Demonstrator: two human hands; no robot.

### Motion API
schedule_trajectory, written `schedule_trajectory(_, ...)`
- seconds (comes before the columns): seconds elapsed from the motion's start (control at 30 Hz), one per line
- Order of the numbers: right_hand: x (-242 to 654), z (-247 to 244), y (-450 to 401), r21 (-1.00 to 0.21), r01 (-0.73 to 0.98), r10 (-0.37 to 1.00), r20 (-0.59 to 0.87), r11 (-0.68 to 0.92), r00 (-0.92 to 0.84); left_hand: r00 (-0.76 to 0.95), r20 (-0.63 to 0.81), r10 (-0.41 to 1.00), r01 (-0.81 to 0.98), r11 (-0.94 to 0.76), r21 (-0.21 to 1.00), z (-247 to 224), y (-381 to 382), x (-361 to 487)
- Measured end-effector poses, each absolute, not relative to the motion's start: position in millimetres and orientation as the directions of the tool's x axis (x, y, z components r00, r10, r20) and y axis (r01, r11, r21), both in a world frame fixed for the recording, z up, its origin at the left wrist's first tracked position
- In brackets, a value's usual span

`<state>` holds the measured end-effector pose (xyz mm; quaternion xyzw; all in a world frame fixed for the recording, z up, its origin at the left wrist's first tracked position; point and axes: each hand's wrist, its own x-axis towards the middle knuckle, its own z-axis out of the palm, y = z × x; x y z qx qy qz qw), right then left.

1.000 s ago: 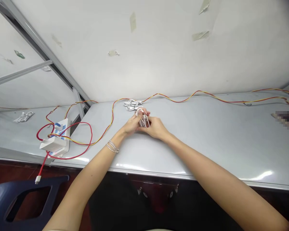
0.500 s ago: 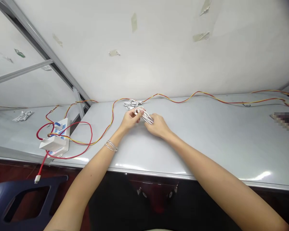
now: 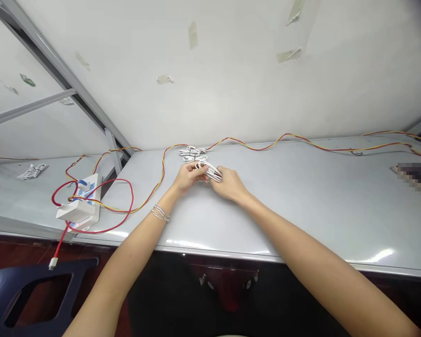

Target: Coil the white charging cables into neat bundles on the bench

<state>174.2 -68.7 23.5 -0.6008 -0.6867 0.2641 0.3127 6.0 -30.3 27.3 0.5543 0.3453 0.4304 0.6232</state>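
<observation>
Reaching over the grey table (image 3: pixel 301 210), both arms meet at a looped white cable (image 3: pixel 212 172). The left hand (image 3: pixel 188 177) and right hand (image 3: pixel 229 185) hold it in a narrow pinch just above the tabletop, the cable seemingly folded into several strands. Chain bracelets (image 3: pixel 161 213) circle the left wrist. Just beyond lie coiled white cables (image 3: pixel 192 151), then a red-and-yellow wire (image 3: pixel 263 149) along the wall (image 3: pixel 231 70), with a white power strip (image 3: pixel 79 208) off left

Bench (image 3: pixel 301 201) — power strip (image 3: pixel 77 208) left, bundled cables (image 3: pixel 192 151) far centre.
</observation>
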Motion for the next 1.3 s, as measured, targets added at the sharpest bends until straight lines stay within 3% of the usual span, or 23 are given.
schedule_trajectory(0.23,177.1,19.2,-64.6,-0.822,0.529,0.975,0.219,0.211,-0.048,0.194,0.013,0.981,-0.151,0.016,0.988,29.1,-26.7,4.2)
schedule_trajectory(0.43,176.3,15.5,-61.3,-0.868,0.452,0.975,0.223,0.203,-0.009,0.093,-0.002,0.996,-0.164,0.017,0.986,26.9,-22.2,2.4)
schedule_trajectory(0.73,175.7,13.3,-57.8,-0.815,0.494,0.919,0.387,0.302,0.076,0.154,0.111,0.982,-0.056,-0.103,0.993,26.8,-28.6,6.5)
schedule_trajectory(0.93,174.3,14.7,-58.0,-0.839,0.458,0.945,0.327,0.295,-0.011,0.229,0.166,0.959,-0.039,-0.161,0.986,24.8,-30.9,6.4)
schedule_trajectory(1.3,174.2,18.8,-58.4,-0.906,0.36,0.971,0.238,0.222,-0.001,0.271,0.174,0.947,-0.056,-0.165,0.985,28.3,-32.2,6.2)
